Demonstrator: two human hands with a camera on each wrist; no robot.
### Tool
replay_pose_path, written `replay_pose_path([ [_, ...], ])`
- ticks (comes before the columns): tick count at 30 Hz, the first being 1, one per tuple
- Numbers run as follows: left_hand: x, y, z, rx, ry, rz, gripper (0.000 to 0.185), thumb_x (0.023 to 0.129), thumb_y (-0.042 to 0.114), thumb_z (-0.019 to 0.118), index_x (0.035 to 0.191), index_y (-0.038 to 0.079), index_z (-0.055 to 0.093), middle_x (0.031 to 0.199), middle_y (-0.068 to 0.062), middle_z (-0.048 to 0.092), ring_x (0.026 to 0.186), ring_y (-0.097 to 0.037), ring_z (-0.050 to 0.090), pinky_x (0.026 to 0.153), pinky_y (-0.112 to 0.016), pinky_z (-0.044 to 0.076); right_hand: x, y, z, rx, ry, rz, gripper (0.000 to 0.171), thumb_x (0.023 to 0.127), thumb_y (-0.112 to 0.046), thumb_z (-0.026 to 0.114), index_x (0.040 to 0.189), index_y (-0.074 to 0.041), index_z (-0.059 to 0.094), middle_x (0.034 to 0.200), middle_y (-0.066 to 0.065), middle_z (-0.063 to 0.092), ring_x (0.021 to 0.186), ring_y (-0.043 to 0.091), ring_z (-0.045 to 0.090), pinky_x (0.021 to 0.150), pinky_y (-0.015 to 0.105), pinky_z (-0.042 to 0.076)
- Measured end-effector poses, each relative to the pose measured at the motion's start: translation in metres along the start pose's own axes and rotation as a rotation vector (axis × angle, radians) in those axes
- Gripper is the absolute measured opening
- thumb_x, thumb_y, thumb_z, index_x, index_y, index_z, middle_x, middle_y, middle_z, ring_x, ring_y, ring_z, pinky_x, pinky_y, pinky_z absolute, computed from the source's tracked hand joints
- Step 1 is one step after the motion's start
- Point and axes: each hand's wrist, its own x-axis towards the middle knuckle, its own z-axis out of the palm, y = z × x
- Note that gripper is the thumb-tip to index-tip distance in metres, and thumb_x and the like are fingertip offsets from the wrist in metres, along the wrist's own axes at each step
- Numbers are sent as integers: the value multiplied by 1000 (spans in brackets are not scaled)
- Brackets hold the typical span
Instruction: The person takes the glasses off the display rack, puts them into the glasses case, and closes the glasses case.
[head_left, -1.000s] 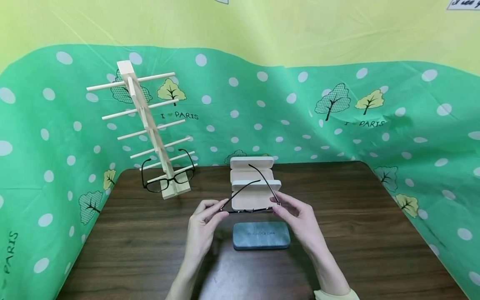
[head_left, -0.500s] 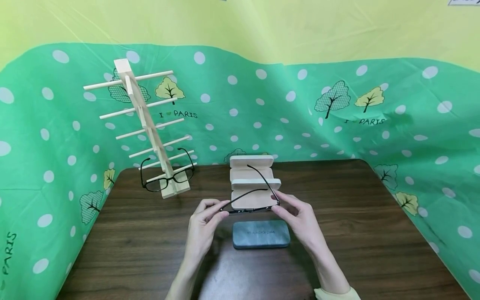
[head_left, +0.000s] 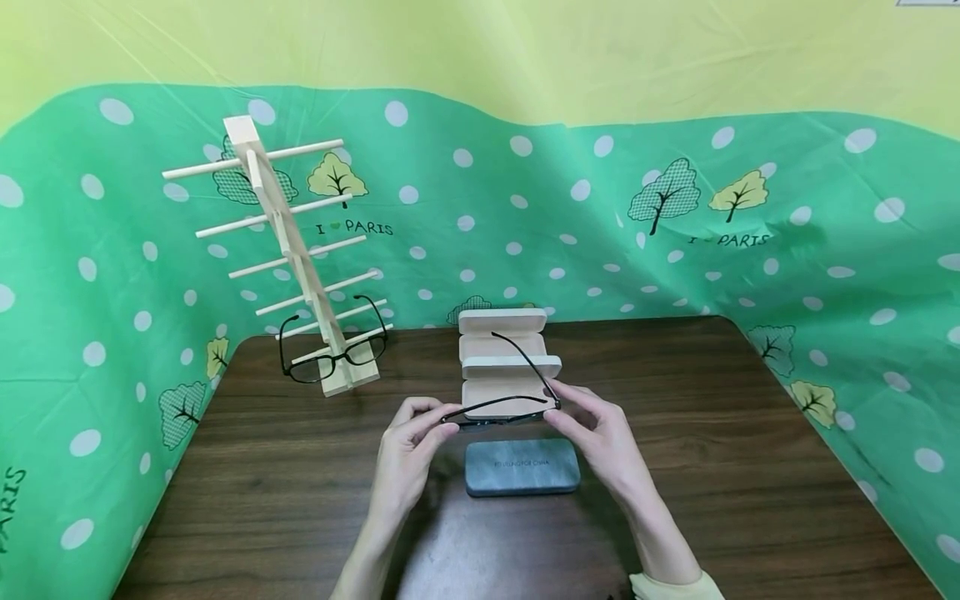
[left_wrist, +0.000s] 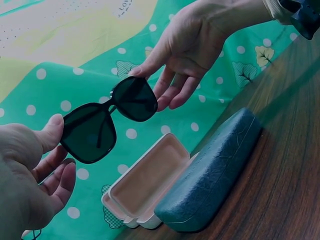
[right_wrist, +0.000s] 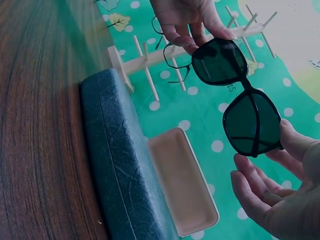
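Note:
Dark-lensed black sunglasses point(left_wrist: 90, 132) are held up between both hands, above the closed blue glasses case point(head_left: 522, 467) in the head view. My left hand point(head_left: 408, 454) pinches their left end between thumb and fingers. At the other end, my right hand point(head_left: 600, 433) pinches the frame by its corner. The left temple lies nearly folded across toward the lenses, while the right temple slants back and inward. Behind the sunglasses, two opened cases with pale linings stand one behind the other, the nearer case point(head_left: 480, 392) partly covered by the temples.
A wooden display rack point(head_left: 300, 258) with crossbars rises at the back left, with black-framed eyeglasses point(head_left: 315, 368) hanging low on it. The farther opened case point(head_left: 502, 321) sits near the table's back edge. A green dotted cloth point(head_left: 600, 292) hangs behind the brown wooden table point(head_left: 262, 483).
The left temple has swung down and inward toward the lenses. The right temple has tipped slightly inward. Both hands keep their hold on the frame, almost in place.

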Motion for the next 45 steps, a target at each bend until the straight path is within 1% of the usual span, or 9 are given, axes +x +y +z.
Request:
replay_pose_path([
  [5, 0, -2, 0, 4, -10, 7, 19, 90, 13, 77, 108, 19, 82, 110, 0, 66, 92, -7, 58, 78, -18, 47, 1, 1, -1, -2, 2, -20, 44, 96, -17, 73, 139, -14, 66, 129, 15, 70, 97, 9, 69, 79, 20, 55],
  [9, 0, -3, -1, 1, -12, 18, 20, 90, 11, 77, 108, 18, 82, 110, -2, 66, 94, -6, 59, 80, -18, 48, 1, 1, -1, 23, -5, -26, 44, 96, -16, 73, 139, -13, 65, 128, 13, 70, 111, 15, 71, 86, 18, 56],
  [12, 0, -3, -1, 1, -13, 22, 20, 89, 10, 77, 107, 17, 82, 110, -3, 66, 95, -7, 60, 80, -18, 48, 1, 1, -1, 44, -11, -28, 44, 96, -15, 72, 140, -12, 65, 128, 12, 69, 117, 18, 70, 90, 17, 56],
  [14, 0, -3, -1, 2, -14, 31, 20, 89, 9, 77, 108, 16, 82, 110, -3, 66, 95, -9, 60, 80, -18, 48, 1, 1, -1, 45, -13, -26, 44, 96, -14, 72, 140, -11, 65, 128, 12, 69, 118, 16, 69, 90, 16, 55],
  [18, 0, -4, -1, 9, -21, 48, 20, 90, 11, 77, 108, 15, 81, 110, -3, 66, 95, -14, 61, 80, -19, 48, 1, 2, -1, 26, -19, -19, 44, 97, -15, 72, 140, -10, 65, 130, 14, 69, 114, 1, 67, 91, 16, 55],
  [21, 1, -5, -2, 12, -28, 55, 19, 90, 13, 76, 109, 15, 81, 110, -3, 65, 97, -14, 61, 80, -18, 48, 1, 2, -1, 11, -26, -16, 43, 97, -16, 72, 139, -10, 65, 133, 14, 68, 111, -8, 64, 91, 17, 55],
  [29, 1, -7, -4, 1, -33, 69, 19, 91, 12, 76, 109, 15, 81, 112, -4, 64, 96, -7, 58, 79, -18, 48, 0, 3, -1, -17, -51, -61, 38, 97, -16, 71, 135, -8, 68, 137, 12, 66, 122, -10, 54, 95, 15, 52],
  [32, 1, -8, -4, -3, -35, 67, 19, 91, 11, 76, 109, 14, 81, 111, -4, 63, 96, -6, 58, 79, -17, 48, 0, 3, -1, -40, -60, -71, 36, 98, -18, 70, 133, -9, 69, 138, 10, 66, 124, -11, 51, 96, 14, 51],
  [45, 1, -7, -4, 4, -43, 60, 18, 92, 13, 75, 109, 14, 81, 110, -4, 60, 91, -4, 56, 77, -17, 47, -1, 3, -3, -73, -129, -103, 28, 102, -19, 65, 129, -16, 71, 136, 9, 64, 125, -1, 53, 94, 24, 53],
])
